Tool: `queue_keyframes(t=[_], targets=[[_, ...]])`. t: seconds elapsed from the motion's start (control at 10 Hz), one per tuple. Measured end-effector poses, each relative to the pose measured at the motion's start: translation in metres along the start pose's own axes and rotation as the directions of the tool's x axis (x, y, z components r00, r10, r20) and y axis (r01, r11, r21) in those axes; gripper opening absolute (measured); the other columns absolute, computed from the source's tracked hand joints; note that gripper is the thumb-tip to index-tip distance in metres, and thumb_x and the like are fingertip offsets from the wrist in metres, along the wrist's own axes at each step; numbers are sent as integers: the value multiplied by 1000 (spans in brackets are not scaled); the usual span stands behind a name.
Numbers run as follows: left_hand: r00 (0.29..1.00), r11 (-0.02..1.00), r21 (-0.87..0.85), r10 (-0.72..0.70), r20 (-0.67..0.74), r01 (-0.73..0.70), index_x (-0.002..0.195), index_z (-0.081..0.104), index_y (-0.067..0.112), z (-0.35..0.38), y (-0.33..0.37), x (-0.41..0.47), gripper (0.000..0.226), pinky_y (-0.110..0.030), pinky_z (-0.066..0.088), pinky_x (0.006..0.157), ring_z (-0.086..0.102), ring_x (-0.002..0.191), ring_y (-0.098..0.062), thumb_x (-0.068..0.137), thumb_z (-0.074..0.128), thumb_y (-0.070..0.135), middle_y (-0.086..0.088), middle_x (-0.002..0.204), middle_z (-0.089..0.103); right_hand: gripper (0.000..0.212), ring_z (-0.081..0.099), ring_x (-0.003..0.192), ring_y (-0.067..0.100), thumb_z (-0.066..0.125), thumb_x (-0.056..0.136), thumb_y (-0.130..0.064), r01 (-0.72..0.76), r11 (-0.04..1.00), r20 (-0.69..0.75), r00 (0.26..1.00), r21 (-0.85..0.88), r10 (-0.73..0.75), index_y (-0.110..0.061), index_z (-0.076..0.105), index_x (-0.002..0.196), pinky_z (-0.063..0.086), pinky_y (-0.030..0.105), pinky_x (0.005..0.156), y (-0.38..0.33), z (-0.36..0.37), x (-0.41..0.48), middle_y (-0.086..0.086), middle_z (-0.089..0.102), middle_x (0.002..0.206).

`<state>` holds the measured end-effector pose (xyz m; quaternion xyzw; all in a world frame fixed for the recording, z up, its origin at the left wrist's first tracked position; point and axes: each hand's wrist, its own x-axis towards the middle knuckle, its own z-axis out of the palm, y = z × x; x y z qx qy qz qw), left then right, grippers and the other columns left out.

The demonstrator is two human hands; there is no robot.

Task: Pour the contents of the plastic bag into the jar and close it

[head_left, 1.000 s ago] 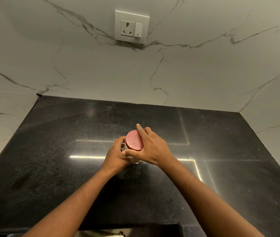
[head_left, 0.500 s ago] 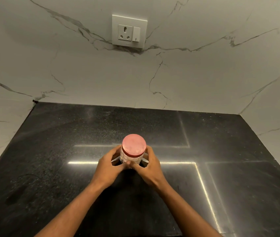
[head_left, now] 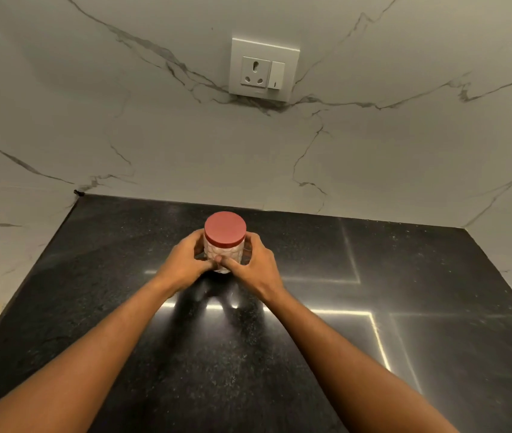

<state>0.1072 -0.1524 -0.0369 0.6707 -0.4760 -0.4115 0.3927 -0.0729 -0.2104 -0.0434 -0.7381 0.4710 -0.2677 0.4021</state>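
A small clear textured jar stands upright on the black stone counter, far from me and close to the back wall. Its red lid sits on top, flat and level. My left hand wraps the jar's left side and my right hand wraps its right side, thumbs meeting in front of the glass. The jar's contents look pale through the wall. No plastic bag is in view.
A white marble wall rises right behind the jar, with a socket and switch plate above it. Marble also borders the counter's left and right sides. Bright light strips reflect off the counter around my wrists.
My right hand came off the lid and dropped to the jar's side. Both hands then slid the jar away from me toward the back wall.
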Motion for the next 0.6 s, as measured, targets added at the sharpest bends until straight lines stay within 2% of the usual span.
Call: queue_keyframes(t=[0.1,0.3,0.4,0.5,0.6], targets=[[1000,999,27,-23,-4,23,156,44,14,-1,-3,12,82,-46,47,116,57,139,-24,85,83,-1,-9,151,59,88,65,121,19,85,77,-53,-4,1000,3,1000,-10,4,-17,43,145,55,41,103,3,9,12,6,66,137],[1000,999,46,-25,-17,25,155,44,15,-4,-7,27,80,-48,47,117,57,138,-23,86,83,3,-8,151,60,91,64,122,15,79,75,-63,-36,999,-4,999,3,36,-20,41,147,53,33,103,8,17,24,3,65,138],[999,998,60,-28,-24,29,155,45,14,-2,-10,27,79,-46,48,116,58,138,-24,86,84,6,-9,150,60,88,62,121,13,79,76,-58,-51,999,19,999,-18,51,-21,41,147,51,29,101,10,18,24,1,64,140],[998,995,101,-14,-59,20,154,46,14,2,-6,14,77,-39,48,114,59,136,-23,88,84,12,-8,149,61,83,61,125,15,79,80,-51,-43,998,27,999,-48,44,-24,40,149,52,35,105,10,16,19,1,61,143],[988,994,112,15,-157,2,154,46,12,10,-7,-1,71,-39,47,115,59,133,-19,92,80,15,-9,149,61,81,58,130,16,71,82,-56,-10,998,19,1000,-56,12,-28,37,150,51,40,107,13,17,11,1,57,149]])
